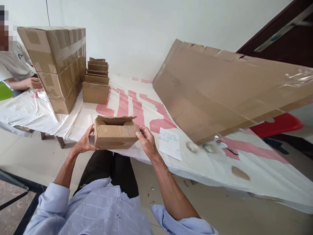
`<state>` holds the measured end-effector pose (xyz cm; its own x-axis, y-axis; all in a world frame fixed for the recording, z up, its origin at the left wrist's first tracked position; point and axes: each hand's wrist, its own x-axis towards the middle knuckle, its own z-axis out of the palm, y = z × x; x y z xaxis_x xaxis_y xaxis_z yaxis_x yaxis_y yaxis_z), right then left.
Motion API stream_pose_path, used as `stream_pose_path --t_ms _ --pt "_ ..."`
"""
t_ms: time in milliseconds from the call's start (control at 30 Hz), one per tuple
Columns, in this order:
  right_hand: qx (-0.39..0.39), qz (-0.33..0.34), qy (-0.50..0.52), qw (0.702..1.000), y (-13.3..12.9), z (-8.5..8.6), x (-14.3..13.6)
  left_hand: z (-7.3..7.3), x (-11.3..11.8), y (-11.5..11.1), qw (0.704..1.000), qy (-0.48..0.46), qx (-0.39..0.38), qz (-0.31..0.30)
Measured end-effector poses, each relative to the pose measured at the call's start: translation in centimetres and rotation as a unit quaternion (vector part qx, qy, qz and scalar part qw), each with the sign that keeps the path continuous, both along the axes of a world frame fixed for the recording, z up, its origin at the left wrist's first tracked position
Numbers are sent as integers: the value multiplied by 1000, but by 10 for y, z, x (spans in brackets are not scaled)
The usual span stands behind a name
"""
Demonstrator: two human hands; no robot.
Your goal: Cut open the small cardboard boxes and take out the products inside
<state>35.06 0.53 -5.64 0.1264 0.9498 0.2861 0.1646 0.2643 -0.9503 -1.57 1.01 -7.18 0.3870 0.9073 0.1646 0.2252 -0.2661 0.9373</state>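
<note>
A small open-topped cardboard box [114,132] sits at the table's near edge [207,173], gripped at its 2 ends: left hand [84,142] curled around one side, right hand [146,138] around the other. A marked paper slip [170,143] lies just beside it.

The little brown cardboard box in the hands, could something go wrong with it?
Maybe. The small open brown cardboard box sits at the very edge of the white cloth-covered table, gripped only at its ends by the left hand and right hand, so it might slip onto the lap. The big flat cardboard sheet leans tilted nearby and could slide.
</note>
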Motion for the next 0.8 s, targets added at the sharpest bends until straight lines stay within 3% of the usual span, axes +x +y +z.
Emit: stream_pose_path --t_ms 167,267,333,400,467,533,600,700,800 --pt "-31 -40 55 997 9 -15 18 1 19 -7 997 -18 43 56" --pt "-55 -61 60 995 14 -19 24 15 29 -11 992 -17 93 80" --pt "-43 -86 29 995 15 -11 25 27 33 -13 987 -3 125 100" --pt "20 -128 -36 991 13 11 21 40 36 -17 983 12 146 109" --pt "129 -156 -120 972 7 44 10 52 39 -20 981 27 157 107" --pt "255 -133 -209 935 -2 82 -7 63 44 -22 980 43 166 101" --pt "348 -68 -297 887 -10 115 -28 72 51 -23 977 58 177 99" --pt "387 44 -424 818 -17 144 -56 81 62 -23 974 74 191 98" --pt "356 108 -529 763 -15 155 -66 86 70 -24 972 86 193 103"
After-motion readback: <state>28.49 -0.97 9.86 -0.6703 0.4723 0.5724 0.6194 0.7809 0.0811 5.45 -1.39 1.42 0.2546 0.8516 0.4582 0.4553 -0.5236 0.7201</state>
